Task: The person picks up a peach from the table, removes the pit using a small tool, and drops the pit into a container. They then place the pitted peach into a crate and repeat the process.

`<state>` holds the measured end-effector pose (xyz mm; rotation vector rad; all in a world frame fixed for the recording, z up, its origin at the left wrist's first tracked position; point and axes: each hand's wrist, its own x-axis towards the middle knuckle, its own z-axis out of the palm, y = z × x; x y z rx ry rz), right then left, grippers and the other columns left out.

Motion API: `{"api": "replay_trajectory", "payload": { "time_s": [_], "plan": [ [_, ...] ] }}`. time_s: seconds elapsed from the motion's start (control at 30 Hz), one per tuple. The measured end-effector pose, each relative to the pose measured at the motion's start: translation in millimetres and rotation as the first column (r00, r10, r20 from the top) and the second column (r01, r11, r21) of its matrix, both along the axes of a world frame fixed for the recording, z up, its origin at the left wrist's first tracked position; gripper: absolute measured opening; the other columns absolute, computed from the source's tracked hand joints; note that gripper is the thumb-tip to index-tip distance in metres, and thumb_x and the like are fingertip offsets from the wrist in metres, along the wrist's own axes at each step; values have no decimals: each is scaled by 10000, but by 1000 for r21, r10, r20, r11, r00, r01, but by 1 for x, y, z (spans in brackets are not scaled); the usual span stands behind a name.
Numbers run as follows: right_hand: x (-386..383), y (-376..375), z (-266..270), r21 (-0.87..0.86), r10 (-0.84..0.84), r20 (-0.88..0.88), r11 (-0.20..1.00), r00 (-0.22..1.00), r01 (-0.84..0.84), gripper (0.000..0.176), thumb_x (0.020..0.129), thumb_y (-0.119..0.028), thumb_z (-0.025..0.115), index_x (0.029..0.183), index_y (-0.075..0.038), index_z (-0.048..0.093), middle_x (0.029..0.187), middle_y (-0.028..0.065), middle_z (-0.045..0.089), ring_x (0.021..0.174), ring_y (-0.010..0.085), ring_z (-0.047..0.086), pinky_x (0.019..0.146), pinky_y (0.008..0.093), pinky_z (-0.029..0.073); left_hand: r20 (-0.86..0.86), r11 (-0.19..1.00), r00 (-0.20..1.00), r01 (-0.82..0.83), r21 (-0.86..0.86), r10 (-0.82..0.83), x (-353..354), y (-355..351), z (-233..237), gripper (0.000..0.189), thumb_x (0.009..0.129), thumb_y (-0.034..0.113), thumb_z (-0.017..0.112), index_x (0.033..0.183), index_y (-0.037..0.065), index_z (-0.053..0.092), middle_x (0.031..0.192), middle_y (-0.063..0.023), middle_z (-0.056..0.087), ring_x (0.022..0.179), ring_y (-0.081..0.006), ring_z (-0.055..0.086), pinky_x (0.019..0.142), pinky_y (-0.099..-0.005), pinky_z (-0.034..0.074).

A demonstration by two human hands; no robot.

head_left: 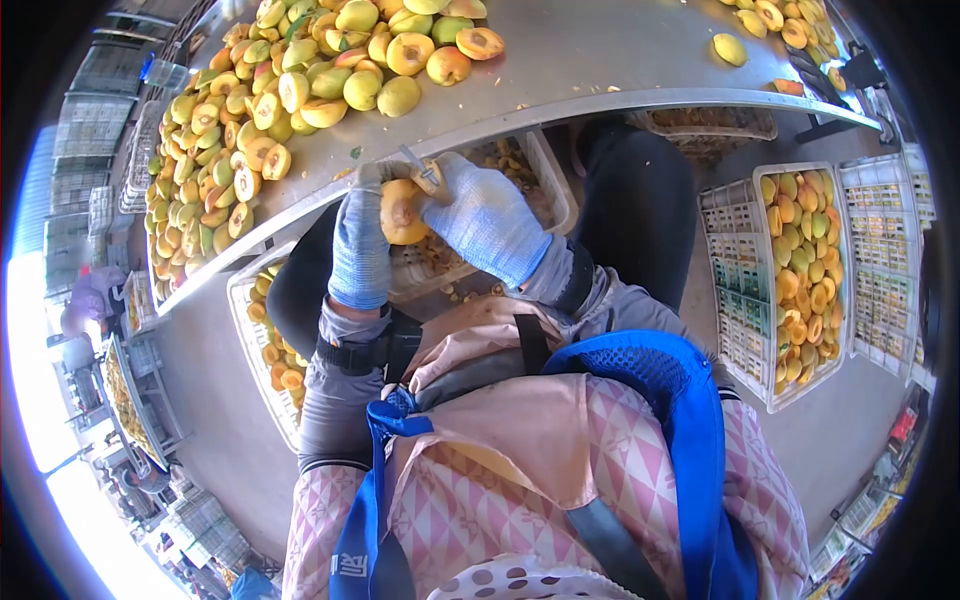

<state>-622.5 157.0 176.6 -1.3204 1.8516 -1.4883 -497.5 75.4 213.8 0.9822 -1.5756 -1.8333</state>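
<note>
Both my hands wear blue-grey knit gloves and meet just past the table's near edge, over a crate. My left hand [361, 240] is closed around the side of a halved yellow peach [403, 213], its cut face turned toward me. In my right hand [492, 218] is a small bladed tool [430, 180] with a tan handle and a thin metal end pointing up and left. The tool sits right at the upper edge of the peach. Below them, the white crate [562, 185] holds brownish pits and scraps.
A heap of halved peaches [300, 90] covers the left of the metal table [560, 60], with more peaches [775, 18] at its far right. Crates of peach halves stand on the floor at left [240, 300] and right [845, 300]. Stacked crates [885, 260] stand further right.
</note>
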Motion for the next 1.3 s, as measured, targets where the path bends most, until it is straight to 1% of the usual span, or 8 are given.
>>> {"api": "replay_trajectory", "payload": {
  "time_s": [0.1, 0.13, 0.27, 0.37, 0.63, 0.77, 1.1, 1.3],
  "plan": [
    [-6, 8, 14, 172, 95, -190, 983, 977, -62, 329, 864, -367, 659, 989, -66, 613, 763, 181, 670, 723, 376, 661, 658, 463, 517, 198, 773, 980, 138, -619, -17, 6, -13, -30, 349, 1024, 316, 438, 1012, 33, 641, 961, -55, 646, 838, -115, 586, 775, -253, 500],
    [-3, 12, 11, 127, 207, -237, 975, 949, -181, 306, 863, -358, 656, 978, -78, 613, 723, 171, 659, 687, 377, 655, 638, 466, 516, -206, 995, 977, -38, 94, 57, 0, -7, -29, 377, 1025, 356, 427, 1059, 39, 629, 987, -89, 663, 805, -135, 612, 756, -278, 513],
    [12, 31, 13, 133, 452, -120, 890, 884, -437, 303, 831, -309, 696, 1000, -72, 611, 717, 194, 635, 686, 376, 652, 615, 440, 517, -214, 906, 928, -214, 365, 305, 0, -12, -7, 354, 991, 303, 495, 1217, 34, 535, 1108, -124, 642, 958, -213, 634, 854, -328, 535],
    [10, 25, 17, 48, 283, 350, 947, 893, -319, 323, 859, -311, 704, 1000, -38, 603, 800, 210, 646, 754, 373, 658, 662, 420, 511, 364, 610, 907, 169, -774, 210, 8, -1, 8, 318, 967, 185, 539, 1242, 25, 527, 1078, -126, 654, 944, -230, 647, 864, -339, 534],
    [-5, 15, 2, 56, 105, 110, 992, 988, -112, 449, 859, -333, 710, 1128, -4, 564, 847, 219, 650, 797, 385, 655, 686, 435, 520, -97, 962, 971, 232, 143, -220, 9, -3, 10, 495, 916, 205, 522, 1355, -16, 462, 1271, -124, 567, 1153, -207, 563, 989, -338, 471],
    [6, 21, 9, 61, 94, -17, 994, 995, -93, 403, 862, -312, 694, 1099, -19, 550, 783, 218, 648, 760, 401, 653, 656, 465, 521, -207, 868, 950, -110, 484, 235, 15, -10, -21, 350, 1002, 359, 482, 1176, 67, 565, 1063, -98, 634, 905, -203, 642, 750, -332, 562],
    [15, 19, 13, 252, 147, -29, 958, 989, -135, 338, 871, -258, 665, 1040, -19, 497, 709, 231, 631, 714, 424, 647, 620, 500, 513, 14, 813, 981, -151, -562, 191, -2, 11, -19, 374, 1013, 314, 457, 1158, -18, 555, 1044, -101, 620, 935, -172, 593, 840, -311, 505],
    [26, 21, 7, 178, 130, 107, 973, 986, -148, 323, 878, -235, 656, 1039, -4, 497, 743, 247, 637, 738, 429, 652, 626, 495, 521, -251, 826, 946, -305, -474, 205, -10, 15, -29, 379, 1019, 300, 401, 1092, -20, 588, 1037, -110, 630, 914, -179, 586, 836, -305, 478]
  ]
}}
